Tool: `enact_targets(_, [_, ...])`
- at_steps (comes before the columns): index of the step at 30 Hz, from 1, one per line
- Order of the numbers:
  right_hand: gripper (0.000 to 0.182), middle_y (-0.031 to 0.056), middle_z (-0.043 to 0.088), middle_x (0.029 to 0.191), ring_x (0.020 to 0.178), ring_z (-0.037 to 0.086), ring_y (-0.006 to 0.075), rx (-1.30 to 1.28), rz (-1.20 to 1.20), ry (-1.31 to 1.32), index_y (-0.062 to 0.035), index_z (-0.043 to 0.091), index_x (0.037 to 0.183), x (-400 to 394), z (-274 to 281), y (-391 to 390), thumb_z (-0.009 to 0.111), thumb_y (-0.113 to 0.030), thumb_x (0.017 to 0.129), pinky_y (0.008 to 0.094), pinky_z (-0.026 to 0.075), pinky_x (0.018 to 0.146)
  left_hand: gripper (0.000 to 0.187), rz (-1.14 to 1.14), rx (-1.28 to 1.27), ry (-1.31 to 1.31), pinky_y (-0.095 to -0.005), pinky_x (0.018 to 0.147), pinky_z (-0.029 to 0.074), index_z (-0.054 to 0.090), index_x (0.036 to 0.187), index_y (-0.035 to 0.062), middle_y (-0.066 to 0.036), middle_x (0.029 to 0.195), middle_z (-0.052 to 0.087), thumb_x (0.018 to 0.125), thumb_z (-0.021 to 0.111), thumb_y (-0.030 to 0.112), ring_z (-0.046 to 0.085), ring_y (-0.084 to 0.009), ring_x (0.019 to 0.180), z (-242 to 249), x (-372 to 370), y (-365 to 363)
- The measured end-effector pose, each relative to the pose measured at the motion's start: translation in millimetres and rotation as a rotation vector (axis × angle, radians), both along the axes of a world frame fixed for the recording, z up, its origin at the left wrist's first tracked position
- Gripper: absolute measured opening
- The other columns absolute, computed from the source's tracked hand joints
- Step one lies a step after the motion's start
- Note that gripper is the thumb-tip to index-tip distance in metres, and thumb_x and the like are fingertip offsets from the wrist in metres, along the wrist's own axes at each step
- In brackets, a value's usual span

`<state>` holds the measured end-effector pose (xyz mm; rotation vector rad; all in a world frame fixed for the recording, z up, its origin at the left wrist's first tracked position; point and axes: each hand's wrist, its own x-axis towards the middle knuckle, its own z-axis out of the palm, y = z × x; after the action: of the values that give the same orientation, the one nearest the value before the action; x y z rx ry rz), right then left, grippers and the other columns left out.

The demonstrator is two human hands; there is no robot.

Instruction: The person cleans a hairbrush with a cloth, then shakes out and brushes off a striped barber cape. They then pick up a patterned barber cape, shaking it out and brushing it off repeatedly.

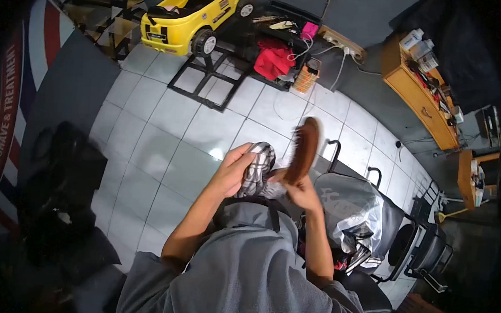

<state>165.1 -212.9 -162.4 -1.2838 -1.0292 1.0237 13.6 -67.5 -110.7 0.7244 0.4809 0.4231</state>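
In front of my chest, my left hand (233, 170) grips a black-and-white plaid cloth item (259, 164), its fingers along the left edge. My right hand (302, 191) is closed around the lower part of a brown brush (306, 148). The brush stands upright, slightly blurred, with its dark bristles facing left toward the cloth. A gap shows between its upper part and the cloth. Some whitish material lies between my two hands; what it is I cannot make out.
A chair holds a clear plastic bag (350, 204) on my right. Ahead on the tiled floor are a black metal frame (212, 75), a yellow toy car (181, 25) and a red cloth (273, 59). A wooden drawer unit (420, 100) is at the upper right.
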Motion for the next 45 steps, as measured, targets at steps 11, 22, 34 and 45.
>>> enact_targets(11, [0.023,0.0015,0.055,0.076,0.065,0.049,0.0104,-0.313,0.126,0.002,0.0037,0.056,0.105,-17,-79,30,0.058,-0.012,0.089,0.0243,0.041,0.059,0.029,0.091,-0.072,0.071,-0.0263,0.081,0.049,0.049,0.12,-0.0033,-0.009,0.108,0.06,0.094,0.046,0.009,0.059,-0.013,0.094,28,-29,-2])
enact_targets(22, [0.013,-0.0042,0.051,0.066,0.06,0.045,0.0059,-0.264,0.145,-0.152,0.0033,0.06,0.085,83,37,40,0.064,-0.008,0.085,0.0237,0.038,0.053,0.028,0.063,1.304,1.063,-0.0371,0.056,0.046,0.053,0.107,0.0021,-0.015,0.058,0.055,0.086,0.059,0.02,0.058,-0.0354,0.056,23,-87,37])
enact_targets(34, [0.029,-0.0006,0.056,0.079,0.071,0.053,0.0085,-0.419,0.154,0.13,-0.0016,0.058,0.088,80,48,0,0.079,-0.008,0.07,0.0234,0.043,0.062,0.03,-0.114,1.559,0.894,-0.0394,0.071,0.047,0.052,0.092,0.0054,-0.01,0.103,0.05,0.066,0.06,-0.008,0.056,-0.0331,0.083,28,-85,69])
enact_targets(45, [0.021,0.0007,0.055,0.073,0.064,0.046,0.0087,-0.293,-0.35,-0.468,0.0067,0.058,0.09,67,88,3,0.069,-0.005,0.076,0.0238,0.039,0.058,0.019,0.375,1.492,0.648,-0.0371,0.072,0.048,0.063,0.09,0.0009,-0.015,0.092,0.059,0.078,0.052,-0.008,0.058,-0.0337,0.084,-82,-40,103])
